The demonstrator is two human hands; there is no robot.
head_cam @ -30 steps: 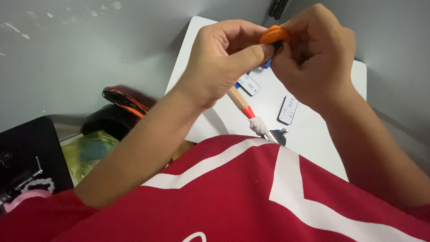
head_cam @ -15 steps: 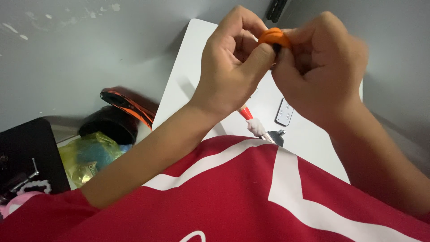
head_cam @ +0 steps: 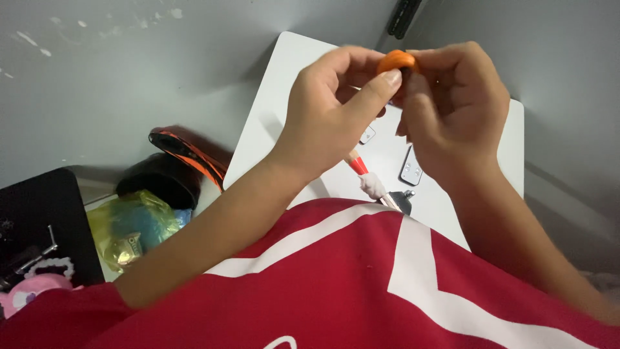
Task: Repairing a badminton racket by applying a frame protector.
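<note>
I hold a small orange lump (head_cam: 396, 61) up above the far edge of the white bench (head_cam: 284, 97), my left hand (head_cam: 336, 110) and right hand (head_cam: 455, 106) both pinching it in a fingertip grip. Below, near the bench's near edge, lie a brush (head_cam: 365, 174) and a small card (head_cam: 411, 166).

A small orange piece (head_cam: 396, 61) was pinched between the hands at twelve o'clock. Below it a white tabletop (head_cam: 284, 84) was seen, with a brush (head_cam: 361, 169) banded in tan, red and white. A red shirt (head_cam: 361, 284) crossed by white stripes was shown at six o'clock. At nine o'clock, a yellow-green bag (head_cam: 132, 223) and a black object edged in orange (head_cam: 187, 155) were seen.
</note>
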